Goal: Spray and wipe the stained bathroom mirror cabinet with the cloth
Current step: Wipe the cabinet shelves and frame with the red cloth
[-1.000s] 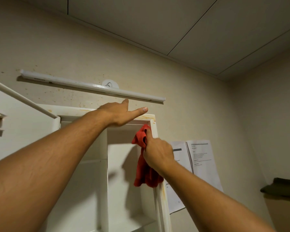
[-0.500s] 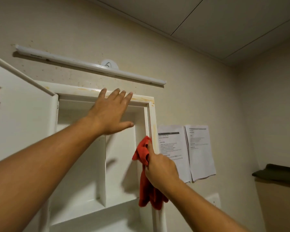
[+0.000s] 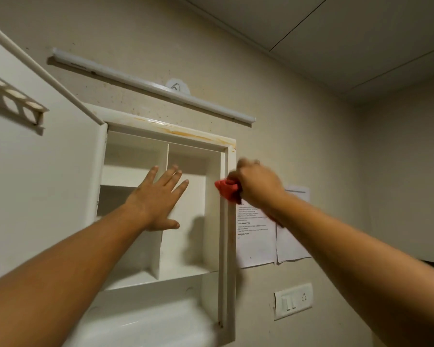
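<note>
The white mirror cabinet (image 3: 229,246) hangs on the wall with its door (image 3: 35,184) swung open to the left. Orange-brown stains run along the top frame (image 3: 186,132) and its right corner. My right hand (image 3: 257,185) is shut on a bunched red cloth (image 3: 227,190) and holds it against the cabinet's right frame, slightly blurred. My left hand (image 3: 158,199) is open, fingers spread, in front of the cabinet's vertical divider (image 3: 161,246); whether it touches is unclear. The shelves inside are bare.
A white tube light (image 3: 148,85) is fixed on the wall above the cabinet. Two printed papers (image 3: 258,236) hang to the right of the frame, with a switch plate (image 3: 293,300) below them. A holder with round holes (image 3: 13,96) sits on the door's inner side.
My left hand came down off the cabinet's top edge to the divider. My right hand with the cloth has shifted from the inner edge onto the right frame, and the view has tilted downward.
</note>
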`<state>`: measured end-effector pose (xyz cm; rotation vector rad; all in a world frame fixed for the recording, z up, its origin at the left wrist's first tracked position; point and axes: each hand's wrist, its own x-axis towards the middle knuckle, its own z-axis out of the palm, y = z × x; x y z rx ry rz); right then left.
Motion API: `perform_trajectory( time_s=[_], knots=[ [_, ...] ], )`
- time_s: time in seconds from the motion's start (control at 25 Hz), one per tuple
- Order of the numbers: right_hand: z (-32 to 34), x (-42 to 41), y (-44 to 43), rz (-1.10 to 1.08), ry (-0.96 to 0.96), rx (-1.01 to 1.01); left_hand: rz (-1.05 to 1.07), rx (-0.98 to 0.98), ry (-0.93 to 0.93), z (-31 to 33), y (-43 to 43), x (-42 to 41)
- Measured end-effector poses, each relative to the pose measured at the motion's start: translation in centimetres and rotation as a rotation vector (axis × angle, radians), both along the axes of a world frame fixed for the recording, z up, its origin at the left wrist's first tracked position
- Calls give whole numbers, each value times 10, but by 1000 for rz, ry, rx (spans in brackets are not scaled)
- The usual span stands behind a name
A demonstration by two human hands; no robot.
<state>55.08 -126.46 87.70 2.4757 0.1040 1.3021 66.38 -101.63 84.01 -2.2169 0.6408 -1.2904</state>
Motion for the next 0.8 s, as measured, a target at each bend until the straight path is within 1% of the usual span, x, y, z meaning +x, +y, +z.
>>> perform_trajectory(
  time_s=[0.04, 0.08, 0.12, 0.16, 0.2, 0.28, 0.36, 0.4, 0.48, 0.56, 0.68, 0.8],
  knots=[
    [21, 3, 2, -45, -95, -172, 1, -9, 3, -1, -1, 3],
    [33, 7, 4, -88, -143, -335, 3, -21, 6, -2, -1, 5],
    [35, 11, 9, -131, -136, -473, 4, -32, 9, -3, -3, 5],
    [27, 17, 12, -163, -102, -570, 3, -43, 14, -4, -3, 6],
    [10, 27, 15, -173, -60, -617, 2, -56, 15, -5, -4, 6],
    [-30, 47, 16, -146, 13, -599, 0, -79, 3, -6, -5, 8],
    [-56, 57, 11, -109, 124, -612, 5, -85, 8, -6, -6, 8],
    [-58, 58, 8, -73, 166, -643, 8, -90, 3, -7, -7, 9],
    [-42, 53, -1, 22, 201, -696, 24, -93, -15, -7, -8, 10],
    [-12, 48, -10, 65, 164, -758, 34, -83, -26, -8, -7, 12],
    [23, 42, -19, 34, 31, -709, 24, -86, -42, -9, -6, 15],
    [20, 48, -16, -49, -68, -665, 38, -90, -75, -8, -6, 17]
  ],
)
